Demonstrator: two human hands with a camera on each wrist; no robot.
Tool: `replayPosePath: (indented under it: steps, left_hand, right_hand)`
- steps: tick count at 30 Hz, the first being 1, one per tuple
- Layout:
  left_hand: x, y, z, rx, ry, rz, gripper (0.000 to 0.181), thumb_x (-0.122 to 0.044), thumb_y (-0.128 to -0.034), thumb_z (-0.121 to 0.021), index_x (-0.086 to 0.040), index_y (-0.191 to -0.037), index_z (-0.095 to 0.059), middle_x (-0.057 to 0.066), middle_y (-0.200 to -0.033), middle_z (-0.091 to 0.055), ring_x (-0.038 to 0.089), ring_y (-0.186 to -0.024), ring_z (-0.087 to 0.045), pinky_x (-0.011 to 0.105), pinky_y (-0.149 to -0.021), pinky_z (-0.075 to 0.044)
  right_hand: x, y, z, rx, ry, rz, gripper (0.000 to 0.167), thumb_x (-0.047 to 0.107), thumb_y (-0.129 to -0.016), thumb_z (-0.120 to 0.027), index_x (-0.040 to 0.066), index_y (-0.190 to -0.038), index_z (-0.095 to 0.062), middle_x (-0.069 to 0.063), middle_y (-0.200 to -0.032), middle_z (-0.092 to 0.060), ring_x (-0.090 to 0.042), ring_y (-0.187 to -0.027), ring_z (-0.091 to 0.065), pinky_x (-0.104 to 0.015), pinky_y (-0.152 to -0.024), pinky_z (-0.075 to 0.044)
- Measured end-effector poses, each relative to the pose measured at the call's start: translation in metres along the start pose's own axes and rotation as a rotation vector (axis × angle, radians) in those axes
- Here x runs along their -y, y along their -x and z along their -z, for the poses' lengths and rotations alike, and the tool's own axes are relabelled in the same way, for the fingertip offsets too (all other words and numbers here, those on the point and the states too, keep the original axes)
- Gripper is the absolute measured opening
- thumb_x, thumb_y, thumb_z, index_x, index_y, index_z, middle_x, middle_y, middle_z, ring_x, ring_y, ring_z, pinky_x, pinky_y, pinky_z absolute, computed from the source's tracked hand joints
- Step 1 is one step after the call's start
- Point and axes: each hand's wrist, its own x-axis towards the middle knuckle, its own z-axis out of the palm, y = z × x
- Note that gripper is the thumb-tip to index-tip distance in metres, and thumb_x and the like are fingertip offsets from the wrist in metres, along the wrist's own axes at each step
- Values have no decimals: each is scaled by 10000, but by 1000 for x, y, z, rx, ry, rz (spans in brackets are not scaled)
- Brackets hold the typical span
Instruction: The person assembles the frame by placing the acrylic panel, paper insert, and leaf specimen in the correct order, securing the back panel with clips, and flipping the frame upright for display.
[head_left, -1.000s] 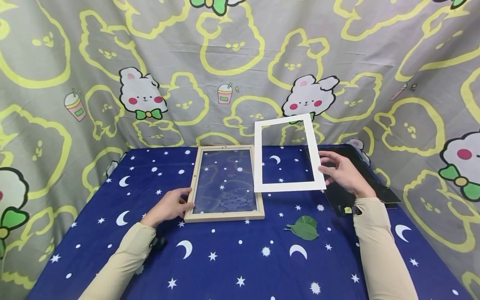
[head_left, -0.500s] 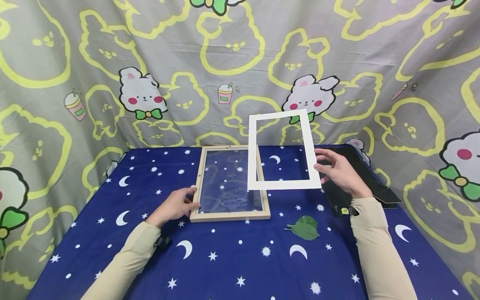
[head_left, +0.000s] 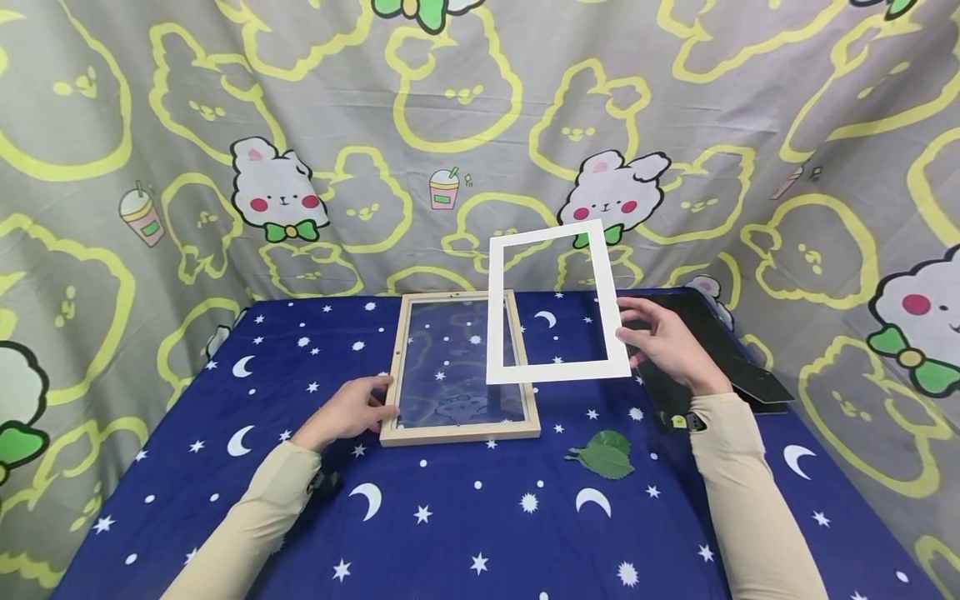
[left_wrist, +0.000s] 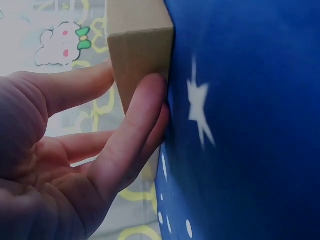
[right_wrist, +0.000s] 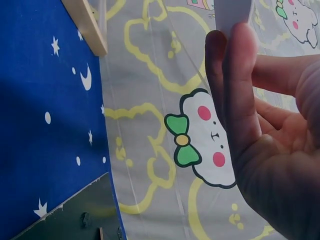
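L hand [head_left: 348, 411] is grasping the wooden frame [head_left: 460, 432] by its left bar, thumb nr the top edge; in the L wrist view a finger is pressing the bar's outer side, low down by the cloth. Frame is lying flat on the blue tablecloth [head_left: 300, 550], abt mid-table twd the back, its clear pane [head_left: 450, 367] reflecting bits of the patterned curtain [head_left: 420, 100]. R hand [head_left: 667, 342] is pinching the white mat [head_left: 555, 372] at its right edge btwn thumb & fingers; R wrist view is showing the mat's edge caught btwn digits. Mat is hanging in the air, tilted up steeply, its left strip overlapping the frame's right side as seen from the head cam, w/ the curtain & cloth showing thru its cutout. Green leaf [head_left: 602, 455] is lying on the cloth right of the frame & nearer the person, stem end pointing left; can't tell if it's 1 or 2 overlapping. Black board [head_left: 712, 333] is lying at the right rear, partly hidden behind R hand. Both forearms are wearing beige sleeves [head_left: 750, 492].
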Motion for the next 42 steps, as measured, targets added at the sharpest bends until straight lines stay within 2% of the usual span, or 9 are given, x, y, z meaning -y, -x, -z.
replayPosePath:
  steps: [6, 12, 19, 29, 35, 42]
  left_hand:
    - [-2, -4, -2, 4, -8, 1, 643, -129, -945, -737, 63, -1490, -457, 243, -1165, -698, 185, -700, -727, 341, -664, -609]
    - [-2, -10, -4, 4, 2, -16, 649, -129, -951, -730, 72, -1496, -442, 257, -1261, -661, 180, -720, -724, 340, -680, -603]
    - [-8, -13, -6, 21, -1, -56, 663, -124, -950, -726, 109, -1492, -421, 281, -1265, -651, 185, -713, -728, 346, -678, -598]
    - [-11, -9, -13, 9, -12, -39, 651, -128, -957, -720, 79, -1502, -431, 272, -1352, -576, 175, -738, -728, 325, -671, -579]
    - [-13, -8, -18, -6, -20, -74, 632, -134, -957, -719, 92, -1483, -451, 276, -1299, -631, 163, -722, -725, 302, -641, -563]
    - [-15, -10, -19, -23, -47, -88, 631, -167, -951, -732, 63, -1480, -475, 209, -1169, -708, 157, -742, -715, 312, -656, -556]
  right_hand:
    - [2, -1, -4, 4, 0, 3, 594, 37, -982, -659, 9, -1524, -416, -274, -1303, -548, -110, -825, -692, -402, -592, -613]
    - [3, -1, -6, 9, -7, 1, 589, 31, -983, -656, 10, -1522, -418, -269, -1296, -550, -123, -831, -693, -399, -591, -612]
    - [3, -1, -7, 5, 8, 8, 592, 37, -987, -654, 14, -1527, -412, -276, -1299, -555, -128, -839, -699, -387, -592, -611]
    - [5, -1, -9, -3, -25, 33, 587, 38, -992, -651, 0, -1525, -408, -272, -1305, -559, -124, -814, -679, -373, -589, -611]
    - [7, -1, -11, -1, -21, 20, 589, 46, -992, -653, -1, -1525, -406, -276, -1316, -560, -135, -797, -677, -365, -586, -608]
    - [9, -1, -16, 8, -19, 7, 585, 46, -994, -649, 16, -1527, -410, -268, -1322, -555, -143, -831, -682, -379, -592, -611]
